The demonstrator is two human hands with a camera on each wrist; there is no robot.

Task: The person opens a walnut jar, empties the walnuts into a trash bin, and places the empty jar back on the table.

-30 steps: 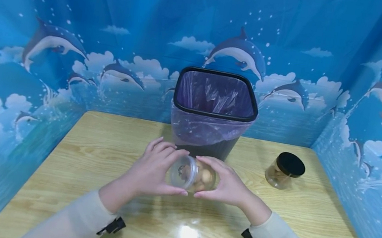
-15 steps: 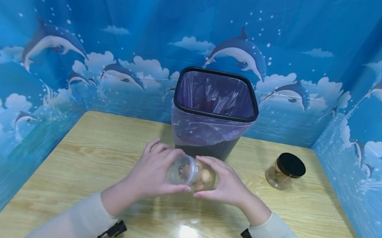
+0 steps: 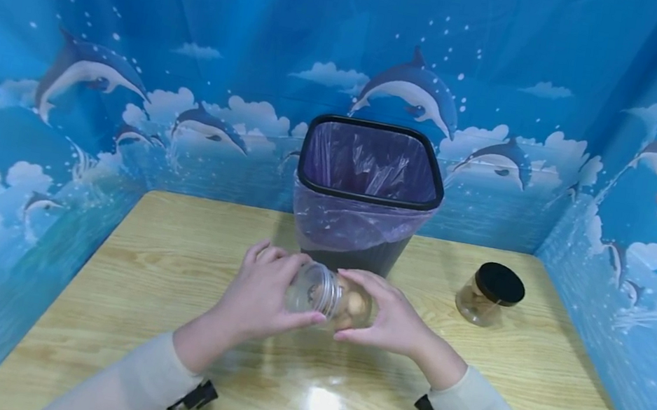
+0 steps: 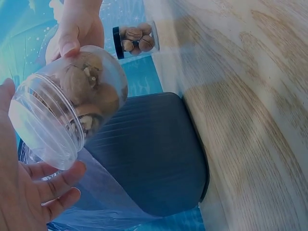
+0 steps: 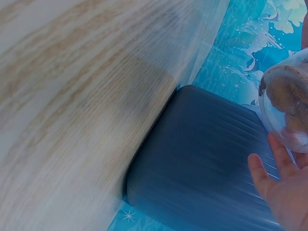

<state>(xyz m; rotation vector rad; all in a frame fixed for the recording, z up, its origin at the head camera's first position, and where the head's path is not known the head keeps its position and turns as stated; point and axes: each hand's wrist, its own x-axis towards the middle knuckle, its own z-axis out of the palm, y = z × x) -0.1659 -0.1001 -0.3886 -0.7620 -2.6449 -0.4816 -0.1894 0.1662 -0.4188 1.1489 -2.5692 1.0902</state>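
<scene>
A clear plastic jar (image 3: pixel 352 304) of walnuts lies on its side in the air between both hands, in front of the bin. My left hand (image 3: pixel 260 294) grips its clear lid (image 3: pixel 303 288), thumb in front and fingers behind. On the right, my right hand (image 3: pixel 388 319) holds the jar's base end between thumb and fingers. Ridged rings show at the neck, between lid and body, in the left wrist view, where the walnuts (image 4: pixel 82 84) include broken pieces with pale kernel. The right wrist view catches the jar's bottom (image 5: pixel 288 103) above my right fingers.
A dark bin (image 3: pixel 373 162) lined with a purple bag stands just behind the hands. To the right on the wooden table (image 3: pixel 166 266) is a second jar (image 3: pixel 488 296) of walnuts with a black lid. A blue dolphin curtain (image 3: pixel 232 42) encloses the back and sides.
My left hand has turned and shifted slightly left on the lid. More ridges now show at the jar's neck. My right hand stays almost still.
</scene>
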